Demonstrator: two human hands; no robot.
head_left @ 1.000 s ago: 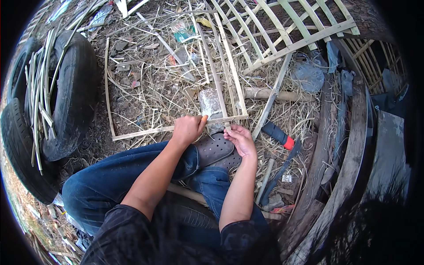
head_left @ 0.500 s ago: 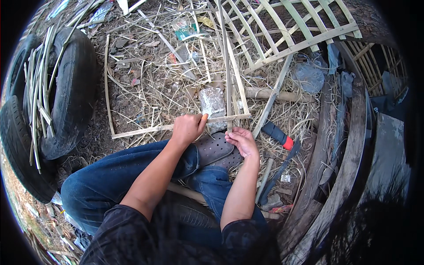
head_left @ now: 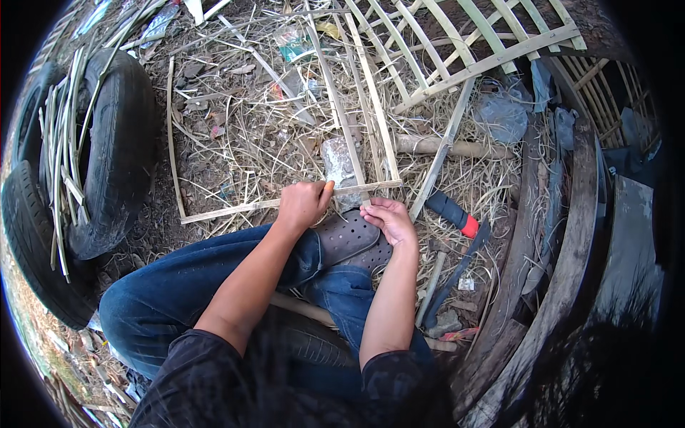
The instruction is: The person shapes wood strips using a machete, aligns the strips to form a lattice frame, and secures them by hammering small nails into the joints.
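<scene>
Two hands at work on a bamboo frame.
In the head view, the left hand (head_left: 303,205) is wrapped tight around the near bar of the bamboo frame (head_left: 235,212), and a small orange bit, too small to name, pokes out by its thumb. The right hand (head_left: 389,220) pinches the near end of a flat bamboo slat (head_left: 344,128) between thumb and fingers. The slat crosses the near bar and runs away from the person. The frame is in front of the person's knees, over straw-covered ground, with a gray stone (head_left: 335,157) under its near right part. Gray clogs (head_left: 347,237) with holes are just below the hands. A bamboo lattice (head_left: 492,60) is at the upper right, and black tires (head_left: 121,157) stand on the left.
</scene>
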